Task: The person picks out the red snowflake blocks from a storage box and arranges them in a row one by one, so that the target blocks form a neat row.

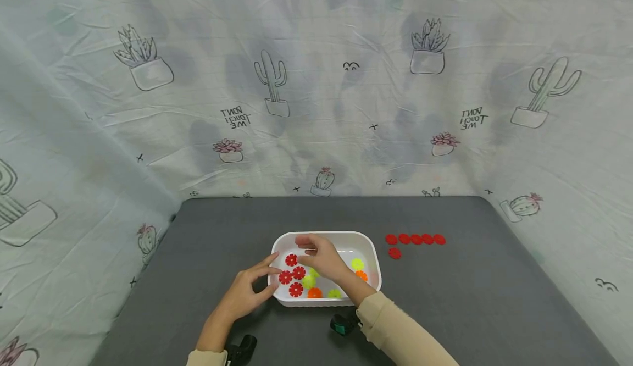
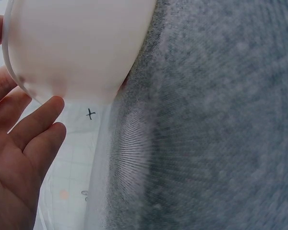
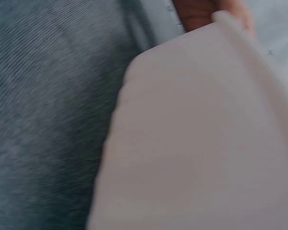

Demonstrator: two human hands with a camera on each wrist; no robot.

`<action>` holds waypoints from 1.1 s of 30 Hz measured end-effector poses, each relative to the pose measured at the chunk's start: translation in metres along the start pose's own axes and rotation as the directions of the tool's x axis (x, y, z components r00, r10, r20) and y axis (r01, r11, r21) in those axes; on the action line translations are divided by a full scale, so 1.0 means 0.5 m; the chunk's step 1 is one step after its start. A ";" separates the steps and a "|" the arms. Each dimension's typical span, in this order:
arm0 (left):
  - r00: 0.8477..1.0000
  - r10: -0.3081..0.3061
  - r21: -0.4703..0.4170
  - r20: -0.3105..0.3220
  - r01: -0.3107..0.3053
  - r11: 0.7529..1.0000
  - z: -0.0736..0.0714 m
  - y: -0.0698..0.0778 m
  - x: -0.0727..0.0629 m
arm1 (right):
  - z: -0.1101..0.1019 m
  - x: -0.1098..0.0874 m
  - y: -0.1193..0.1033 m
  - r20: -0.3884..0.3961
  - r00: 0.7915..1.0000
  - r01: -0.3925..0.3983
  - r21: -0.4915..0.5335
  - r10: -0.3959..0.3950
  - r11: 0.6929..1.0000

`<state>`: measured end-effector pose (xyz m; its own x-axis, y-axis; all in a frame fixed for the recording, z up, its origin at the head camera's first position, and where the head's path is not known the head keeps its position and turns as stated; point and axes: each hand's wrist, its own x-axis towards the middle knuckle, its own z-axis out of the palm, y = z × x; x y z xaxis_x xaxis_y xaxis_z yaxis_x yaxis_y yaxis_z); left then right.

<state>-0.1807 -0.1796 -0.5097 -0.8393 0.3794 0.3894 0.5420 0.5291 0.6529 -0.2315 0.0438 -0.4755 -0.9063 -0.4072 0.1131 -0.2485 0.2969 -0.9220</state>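
Note:
A white plastic tray (image 1: 323, 301) lies on the grey table and holds red, yellow-green and orange notched snowflake discs. Red snowflake discs (image 1: 299, 272) cluster at the tray's left end. My left hand (image 1: 247, 289) is at that end, its spread fingertips touching the rim. In the left wrist view, the relaxed fingers (image 2: 43, 120) show beside the outer wall. My right hand (image 1: 321, 256) reaches over the tray from the near right, fingers loosely bent, with a gap between fingers and thumb. In the right wrist view the tray's wall (image 3: 197, 134) hides most of that hand.
Right of the tray, red snowflake discs (image 1: 416, 239) lie in a row on the table (image 1: 445, 300), with a single red disc (image 1: 394, 253) below the row's left end. A cactus-print curtain (image 1: 321, 107) surrounds the table at the back and sides.

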 end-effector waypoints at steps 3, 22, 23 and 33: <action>1.000 0.003 -0.004 0.001 -0.003 1.000 0.000 0.000 0.001 | 0.004 0.002 0.013 0.021 0.999 -0.039 -0.025 0.040 0.999; 1.000 -0.007 -0.006 0.006 0.007 1.000 -0.001 0.001 0.003 | 0.024 0.002 0.038 0.087 0.982 -0.140 -0.258 0.167 0.956; 1.000 -0.006 -0.005 0.005 0.006 1.000 -0.001 0.001 0.003 | 0.025 0.001 0.038 0.089 0.981 -0.143 -0.262 0.172 0.954; 1.000 -0.003 0.001 -0.003 0.003 1.000 0.002 -0.008 0.000 | 0.038 0.007 0.043 0.090 0.986 -0.097 -0.371 0.139 0.924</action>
<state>-0.1827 -0.1809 -0.5130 -0.8411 0.3755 0.3892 0.5394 0.5311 0.6535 -0.2334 0.0325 -0.5021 -0.8976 -0.4379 -0.0500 -0.2688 0.6339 -0.7252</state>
